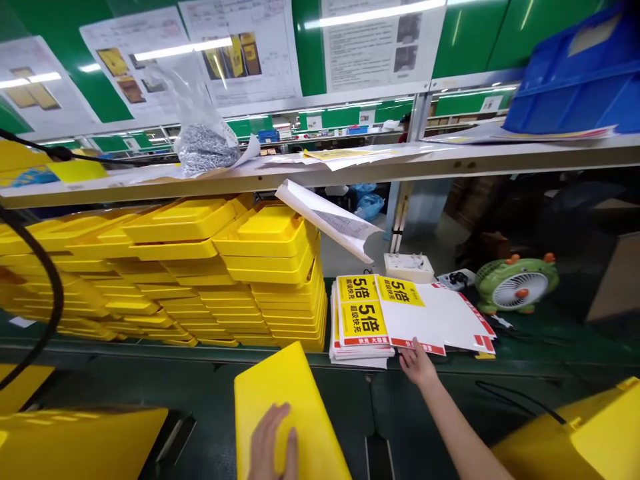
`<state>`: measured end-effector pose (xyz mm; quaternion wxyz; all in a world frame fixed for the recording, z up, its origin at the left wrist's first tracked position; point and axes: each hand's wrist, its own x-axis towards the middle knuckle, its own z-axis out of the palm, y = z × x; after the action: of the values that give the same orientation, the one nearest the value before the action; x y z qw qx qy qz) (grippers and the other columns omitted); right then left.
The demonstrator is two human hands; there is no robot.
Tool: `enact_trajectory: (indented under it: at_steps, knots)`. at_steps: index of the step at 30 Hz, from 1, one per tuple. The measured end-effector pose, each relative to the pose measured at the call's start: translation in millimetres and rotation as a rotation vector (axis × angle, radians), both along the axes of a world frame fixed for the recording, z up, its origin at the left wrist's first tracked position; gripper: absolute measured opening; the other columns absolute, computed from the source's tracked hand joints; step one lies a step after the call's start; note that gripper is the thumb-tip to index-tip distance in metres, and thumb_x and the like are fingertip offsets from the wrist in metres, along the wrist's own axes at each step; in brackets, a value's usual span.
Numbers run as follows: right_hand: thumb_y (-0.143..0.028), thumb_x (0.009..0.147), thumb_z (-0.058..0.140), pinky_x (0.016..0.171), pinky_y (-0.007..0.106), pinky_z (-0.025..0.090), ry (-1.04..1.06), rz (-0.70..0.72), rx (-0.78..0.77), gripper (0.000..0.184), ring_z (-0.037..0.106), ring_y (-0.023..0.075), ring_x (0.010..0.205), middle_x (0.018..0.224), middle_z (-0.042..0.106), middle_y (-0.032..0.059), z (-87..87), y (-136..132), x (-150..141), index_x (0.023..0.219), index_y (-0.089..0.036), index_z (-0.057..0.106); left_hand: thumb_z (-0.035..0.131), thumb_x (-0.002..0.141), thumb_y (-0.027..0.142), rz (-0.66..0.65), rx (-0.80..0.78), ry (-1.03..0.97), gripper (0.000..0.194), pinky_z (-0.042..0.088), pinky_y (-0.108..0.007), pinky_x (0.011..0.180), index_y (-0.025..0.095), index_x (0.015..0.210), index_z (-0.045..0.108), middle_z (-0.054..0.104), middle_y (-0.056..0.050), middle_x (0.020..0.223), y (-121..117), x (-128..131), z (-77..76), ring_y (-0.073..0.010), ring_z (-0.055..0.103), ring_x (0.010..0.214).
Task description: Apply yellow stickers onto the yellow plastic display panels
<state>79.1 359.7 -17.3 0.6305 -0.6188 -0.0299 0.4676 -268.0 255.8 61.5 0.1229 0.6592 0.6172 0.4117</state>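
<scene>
Resting our left hand [273, 443] on the yellow case [280, 383], fingers apart; our right hand [419, 367] is at the near edge of a sheet [413, 321] by the pile [363, 313], can't tell if its fingers are clamped. Done: reach to the sheet. Not done: sheet not lifted clear, case's visible faces bare. Room: open surface [213, 407] between case and right forearm [457, 423], black block [379, 459] in it; trays [270, 247] limit us far left, fan [520, 287] sits back right.

your one camera sits on your head, above and behind your fingers [269, 421], facing forward and down, near enough that the bottom edge crops your left hand [267, 450]; beyond the fingers it takes in the shelf [445, 164].
</scene>
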Motion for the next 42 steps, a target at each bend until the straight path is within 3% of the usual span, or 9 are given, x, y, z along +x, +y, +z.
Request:
enact_trajectory:
  at_steps: [3, 8, 14, 17, 22, 28, 31, 36, 42]
  knots:
    - [-0.027, 0.061, 0.070, 0.069, 0.026, 0.053, 0.125, -0.046, 0.063, 0.023, 0.063, 0.0139, 0.074, 0.070, 0.061, -0.0027, 1.1, -6.8, 22.1, 0.072, -0.022, 0.050, 0.047, 0.085, 0.023, -0.326, 0.024, 0.141, 0.025, 0.049, -0.040, 0.093, 0.027, 0.106, 0.060, 0.062, -0.005, 0.113, 18.8, 54.0, 7.6, -0.0234, 0.050, 0.116]
    - [-0.022, 0.059, 0.074, 0.084, 0.035, 0.053, 0.336, 0.139, 0.194, 0.033, 0.066, 0.0206, 0.087, 0.090, 0.070, 0.0049, 24.1, -101.3, 21.5, 0.089, -0.017, 0.062, 0.047, 0.071, -0.001, -0.476, 0.039, 0.382, 0.073, 0.035, -0.057, 0.104, 0.026, 0.137, 0.032, 0.027, -0.009, 0.147, 45.2, 129.5, 1.3, -0.0317, 0.023, 0.135]
    - [-0.048, 0.050, 0.080, 0.092, 0.047, 0.047, 0.333, 0.225, 0.423, 0.057, 0.056, 0.0285, 0.112, 0.116, 0.064, 0.0067, 53.7, -191.7, 3.4, 0.102, -0.030, 0.064, 0.037, 0.082, 0.000, -0.532, 0.217, 0.269, 0.040, 0.051, -0.039, 0.094, 0.019, 0.110, 0.059, 0.067, -0.004, 0.108, 39.1, 149.5, -5.5, -0.0177, 0.060, 0.105]
    - [-0.042, 0.034, 0.087, 0.089, 0.051, 0.047, 0.146, 0.474, 0.449, 0.079, 0.055, 0.0343, 0.112, 0.122, 0.060, 0.0104, 72.7, -196.9, -41.3, 0.108, -0.032, 0.062, 0.039, 0.083, 0.000, -0.554, 0.359, 0.241, 0.044, 0.046, -0.042, 0.100, 0.017, 0.122, 0.051, 0.061, -0.005, 0.119, 14.8, 146.0, 8.1, -0.0186, 0.051, 0.117]
    - [-0.048, 0.071, 0.065, 0.095, 0.045, 0.046, -0.029, 0.383, 0.354, 0.043, 0.061, 0.0264, 0.103, 0.108, 0.067, 0.0094, 117.3, -187.8, -103.8, 0.106, -0.022, 0.066, 0.045, 0.080, -0.001, -0.606, 0.499, 0.165, 0.052, 0.036, -0.050, 0.107, 0.018, 0.128, 0.045, 0.058, -0.007, 0.123, -31.2, 129.4, 42.0, -0.0223, 0.046, 0.123]
    - [-0.040, 0.073, 0.067, 0.095, 0.044, 0.046, -0.162, 0.392, 0.284, 0.035, 0.064, 0.0258, 0.093, 0.098, 0.071, 0.0093, 147.9, -194.9, -115.9, 0.098, -0.015, 0.069, 0.058, 0.081, 0.022, -0.451, -0.193, -0.376, 0.028, 0.052, -0.037, 0.092, 0.020, 0.108, 0.064, 0.064, -0.008, 0.113, -65.8, 116.8, 76.1, -0.0229, 0.060, 0.105]
    - [-0.040, 0.075, 0.065, 0.093, 0.043, 0.049, -0.063, 0.447, 0.307, 0.033, 0.064, 0.0250, 0.094, 0.098, 0.071, 0.0082, 150.2, -197.7, -120.1, 0.098, -0.017, 0.070, 0.062, 0.079, 0.025, -0.332, -0.176, -0.404, 0.020, 0.056, -0.033, 0.085, 0.019, 0.097, 0.068, 0.068, -0.006, 0.103, -67.8, 111.6, 78.0, -0.0217, 0.066, 0.092]
    - [-0.040, 0.074, 0.066, 0.094, 0.041, 0.048, 0.041, 0.473, 0.291, 0.033, 0.063, 0.0237, 0.097, 0.100, 0.070, 0.0075, 149.8, -195.8, -124.4, 0.098, -0.017, 0.069, 0.054, 0.083, 0.015, -0.418, 0.100, -0.105, 0.026, 0.052, -0.026, 0.090, 0.018, 0.107, 0.064, 0.067, -0.006, 0.108, -65.5, 107.9, 72.0, -0.0182, 0.063, 0.098]
    - [-0.046, 0.074, 0.063, 0.079, 0.034, 0.052, -0.199, 0.576, 0.233, 0.035, 0.066, 0.0214, 0.078, 0.082, 0.072, 0.0087, 153.8, -184.5, -101.5, 0.086, -0.014, 0.069, 0.057, 0.081, 0.029, -0.175, -0.440, -0.689, 0.018, 0.056, -0.025, 0.064, 0.014, 0.086, 0.067, 0.070, -0.007, 0.083, -39.5, 107.3, 72.7, -0.0190, 0.067, 0.073]
